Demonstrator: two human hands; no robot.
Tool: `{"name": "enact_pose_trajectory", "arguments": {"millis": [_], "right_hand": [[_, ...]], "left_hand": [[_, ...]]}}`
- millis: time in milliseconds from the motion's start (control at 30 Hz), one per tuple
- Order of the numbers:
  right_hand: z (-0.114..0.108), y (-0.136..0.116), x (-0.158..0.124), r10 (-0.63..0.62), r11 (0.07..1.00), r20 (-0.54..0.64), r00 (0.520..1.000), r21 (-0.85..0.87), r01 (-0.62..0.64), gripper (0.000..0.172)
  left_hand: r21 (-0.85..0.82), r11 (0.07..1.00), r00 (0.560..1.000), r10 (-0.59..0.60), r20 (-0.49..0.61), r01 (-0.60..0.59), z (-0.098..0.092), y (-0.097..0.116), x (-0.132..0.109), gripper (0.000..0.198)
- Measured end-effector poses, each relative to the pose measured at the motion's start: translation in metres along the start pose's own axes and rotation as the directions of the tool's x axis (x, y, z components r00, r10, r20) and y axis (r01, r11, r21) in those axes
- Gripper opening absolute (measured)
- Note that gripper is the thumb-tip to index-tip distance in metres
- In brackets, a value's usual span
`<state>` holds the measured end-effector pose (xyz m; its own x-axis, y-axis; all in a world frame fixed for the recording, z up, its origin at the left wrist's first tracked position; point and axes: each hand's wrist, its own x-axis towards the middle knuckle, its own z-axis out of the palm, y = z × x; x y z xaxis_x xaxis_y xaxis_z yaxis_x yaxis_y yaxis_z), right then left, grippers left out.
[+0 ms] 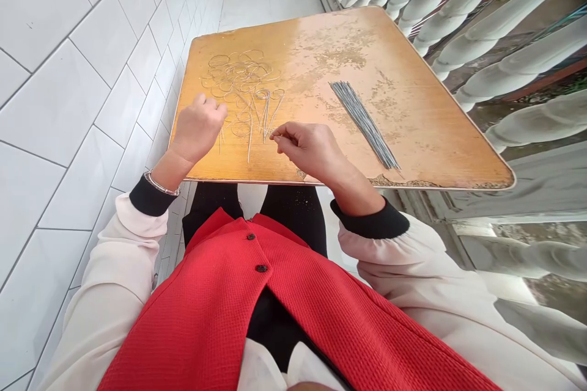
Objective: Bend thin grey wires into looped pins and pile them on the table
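Note:
Thin metal wires bent into loops (243, 73) lie tangled on the left part of a worn wooden board (302, 162). My left hand (200, 125) is closed in a fist at the board's left side, beside the loops; what its fingers hold, if anything, is hidden. To the right, my right hand (309, 146) is pinched with thumb and forefinger together at the lower ends of several looped wires (265, 113). What sits between those fingertips is too small to tell. A bundle of straight grey wires (364, 125) lies slantwise on the board's right half.
A white tiled wall (68, 91) runs close along the left. White balusters (481, 36) line the right side behind the board. Below the board's near edge are my legs in black (293, 214) and a red vest (206, 293).

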<state>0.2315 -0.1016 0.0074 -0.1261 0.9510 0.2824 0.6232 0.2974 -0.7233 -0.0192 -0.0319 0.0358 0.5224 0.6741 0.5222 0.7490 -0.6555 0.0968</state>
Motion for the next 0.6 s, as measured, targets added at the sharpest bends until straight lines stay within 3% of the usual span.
{"name": "enact_pose_trajectory", "arguments": {"millis": [133, 233, 333, 400, 500, 600], "right_hand": [[0.011, 0.005, -0.001, 0.013, 0.996, -0.121, 0.993, 0.086, -0.003, 0.006], [0.026, 0.001, 0.0, 0.108, 0.933, -0.174, 0.979, 0.359, -0.039, 0.018], [0.042, -0.004, 0.004, 0.199, 0.777, -0.161, 0.967, 0.628, -0.055, 0.031], [0.05, -0.007, 0.007, 0.239, 0.669, -0.148, 0.96, 0.742, -0.052, 0.033], [0.057, -0.011, 0.01, 0.284, 0.558, -0.134, 0.95, 0.828, -0.05, 0.029], [0.059, -0.013, 0.01, 0.291, 0.517, -0.068, 0.954, 0.851, -0.097, 0.026]], "left_hand": [[-0.021, 0.995, 0.995, -0.099, 0.008, 0.099, 0.005, 0.007, 0.0, 0.022], [-0.323, 0.916, 0.964, -0.264, -0.038, 0.238, 0.012, 0.022, -0.001, 0.017], [-0.66, 0.653, 0.879, -0.476, 0.024, 0.372, 0.022, 0.041, -0.004, 0.022], [-0.791, 0.441, 0.807, -0.58, 0.111, 0.425, 0.029, 0.052, -0.004, 0.026], [-0.88, 0.213, 0.73, -0.656, 0.193, 0.424, 0.039, 0.065, -0.005, 0.028], [-0.896, 0.085, 0.695, -0.665, 0.275, 0.436, 0.044, 0.072, -0.006, 0.027]]}}
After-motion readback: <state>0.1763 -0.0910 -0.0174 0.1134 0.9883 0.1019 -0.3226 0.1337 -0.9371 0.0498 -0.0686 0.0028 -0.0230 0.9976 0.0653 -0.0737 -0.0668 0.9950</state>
